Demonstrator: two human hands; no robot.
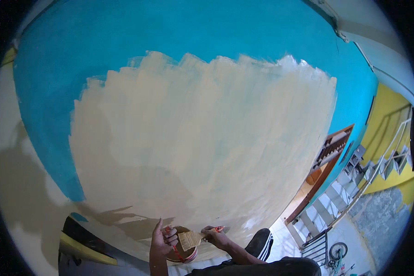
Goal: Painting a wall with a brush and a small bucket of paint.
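Observation:
Low in the view, my left hand (163,238) is closed at the left side of a small round paint bucket (194,256), thumb pointing up. A red strip hangs below its fingers, against the bucket. My right hand (215,236) grips the handle of a wide flat paintbrush (188,240), with a bit of red showing at the handle end. The brush's pale, paint-coated bristles lie over the bucket's opening, pointing left. Beyond rises a turquoise wall (207,27) with a large cream-painted patch (193,124); its upper edge is jagged and turquoise shows through in streaks.
My dark shoe with white stripes (260,244) stands right of the bucket. A wooden-framed doorway (324,175), stairs with a metal railing (370,177) and a small bicycle (338,253) are at the right. At the lower left lies a curved black-and-yellow object (87,248).

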